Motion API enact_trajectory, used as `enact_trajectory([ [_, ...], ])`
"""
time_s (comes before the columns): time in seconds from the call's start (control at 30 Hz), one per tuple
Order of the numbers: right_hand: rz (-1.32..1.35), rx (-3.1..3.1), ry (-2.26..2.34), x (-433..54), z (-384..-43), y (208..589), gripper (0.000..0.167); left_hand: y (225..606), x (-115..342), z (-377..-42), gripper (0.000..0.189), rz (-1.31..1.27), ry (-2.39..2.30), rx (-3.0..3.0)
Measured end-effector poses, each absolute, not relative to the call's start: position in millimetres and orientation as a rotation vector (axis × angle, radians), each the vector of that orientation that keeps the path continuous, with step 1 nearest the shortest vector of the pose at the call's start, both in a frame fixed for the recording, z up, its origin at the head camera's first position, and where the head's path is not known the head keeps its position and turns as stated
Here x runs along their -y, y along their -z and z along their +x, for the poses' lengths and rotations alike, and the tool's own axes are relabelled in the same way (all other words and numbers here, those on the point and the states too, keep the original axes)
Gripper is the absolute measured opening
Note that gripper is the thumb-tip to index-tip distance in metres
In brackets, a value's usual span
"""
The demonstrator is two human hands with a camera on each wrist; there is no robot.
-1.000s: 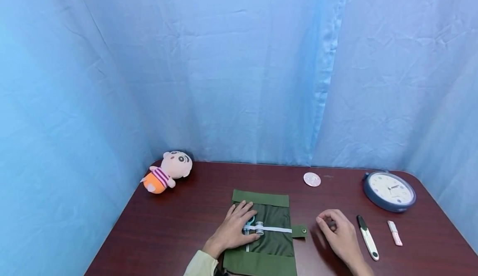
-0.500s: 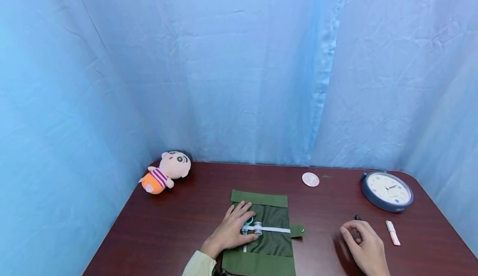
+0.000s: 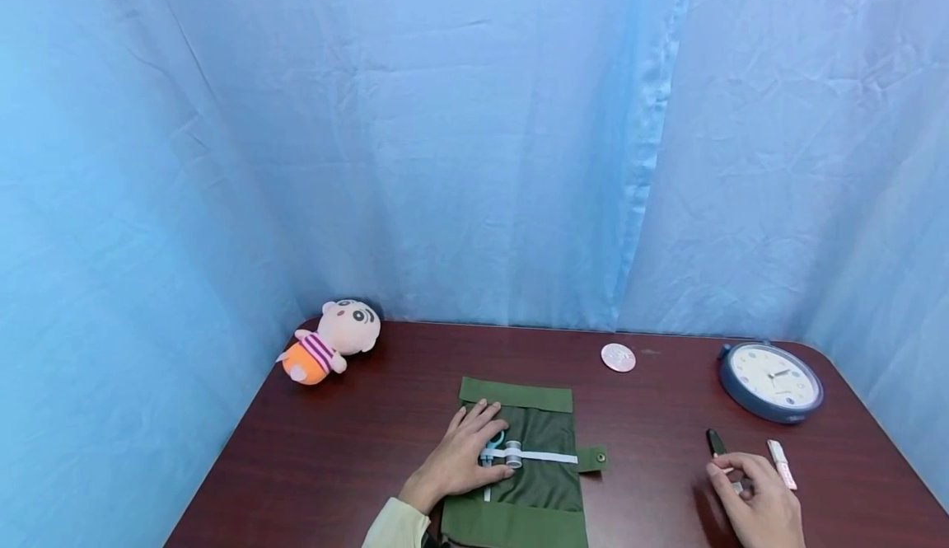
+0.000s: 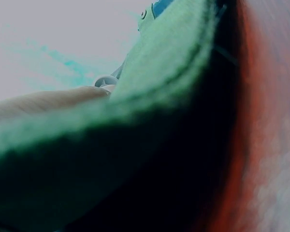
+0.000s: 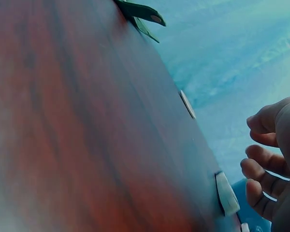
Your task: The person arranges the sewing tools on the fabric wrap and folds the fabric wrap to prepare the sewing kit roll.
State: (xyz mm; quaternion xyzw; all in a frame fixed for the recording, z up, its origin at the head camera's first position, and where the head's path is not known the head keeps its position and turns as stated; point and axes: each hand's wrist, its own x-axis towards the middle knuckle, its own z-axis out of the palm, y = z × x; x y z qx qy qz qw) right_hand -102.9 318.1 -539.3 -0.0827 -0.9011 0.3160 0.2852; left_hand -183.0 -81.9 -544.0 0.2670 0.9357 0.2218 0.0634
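Observation:
My left hand (image 3: 467,453), fingers spread and fairly straight, rests on an unfolded green cloth pouch (image 3: 544,486). Beside its fingers, light-blue scissors (image 3: 499,437) and a small grey-white spool (image 3: 514,454) sit under the pouch's white elastic strap (image 3: 550,456). The hand partly covers the scissors. My right hand (image 3: 764,498) is over a slim white tool with a dark end (image 3: 715,441), hiding most of it. In the right wrist view its loosely curled fingers (image 5: 263,162) hold nothing and stand apart from the white tool (image 5: 227,194). The left wrist view is mostly blurred green cloth (image 4: 159,63).
A small white-and-pink stick (image 3: 782,466) lies just right of the right hand. Farther back are a blue-rimmed clock (image 3: 771,379) and a pale round disc (image 3: 619,358). A plush doll (image 3: 326,344) lies at the far left. Blue curtains (image 3: 460,161) enclose the table.
My right hand has moved right from beside the pouch's snap flap, to over the slim white tool. The left hand has stayed on the pouch.

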Motion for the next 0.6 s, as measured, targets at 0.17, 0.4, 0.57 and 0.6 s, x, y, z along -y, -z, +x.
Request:
enact_trajectory([
  [0.17, -0.372, 2.453, -0.825, -326, -95, 539, 0.005, 544, 82, -183, 0.060, 0.801, -0.682, -2.819],
  [0.4, -0.644, 2.514, -0.877, -337, -85, 538, 0.015, 543, 83, -184, 0.060, 0.797, -0.690, -2.814],
  [0.57, -0.573, 2.780, -0.966, -363, -90, 542, 0.029, 544, 82, -184, 0.060, 0.795, -0.687, -2.810],
  [0.6, -0.533, 2.846, -0.999, -370, -92, 545, 0.031, 544, 82, -184, 0.060, 0.793, -0.688, -2.807],
])
